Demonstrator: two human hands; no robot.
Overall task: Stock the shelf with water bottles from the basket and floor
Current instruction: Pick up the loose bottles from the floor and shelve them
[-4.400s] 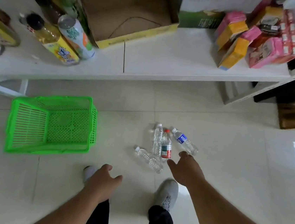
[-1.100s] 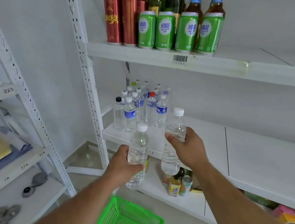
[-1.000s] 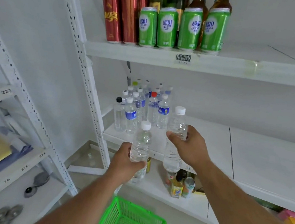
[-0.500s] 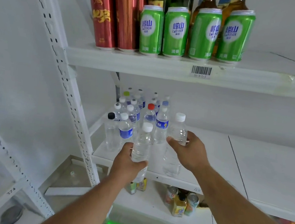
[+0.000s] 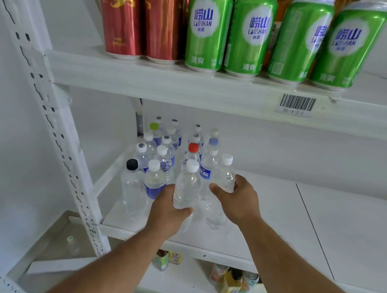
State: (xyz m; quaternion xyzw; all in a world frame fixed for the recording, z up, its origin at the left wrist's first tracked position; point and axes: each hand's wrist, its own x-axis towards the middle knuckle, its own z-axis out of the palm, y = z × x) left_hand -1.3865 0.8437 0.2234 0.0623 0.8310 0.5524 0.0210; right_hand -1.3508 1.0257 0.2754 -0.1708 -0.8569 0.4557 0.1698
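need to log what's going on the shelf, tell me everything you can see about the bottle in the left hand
The bottle in the left hand is a small clear plastic water bottle with a white screw cap and no label that shows. It looks full of clear liquid. It is upright, cap up, gripped round its lower half by the left hand, which hides its base, so whether it rests on the shelf cannot be told. It is at the front of the group of standing bottles, left of the bottle that the right hand holds.
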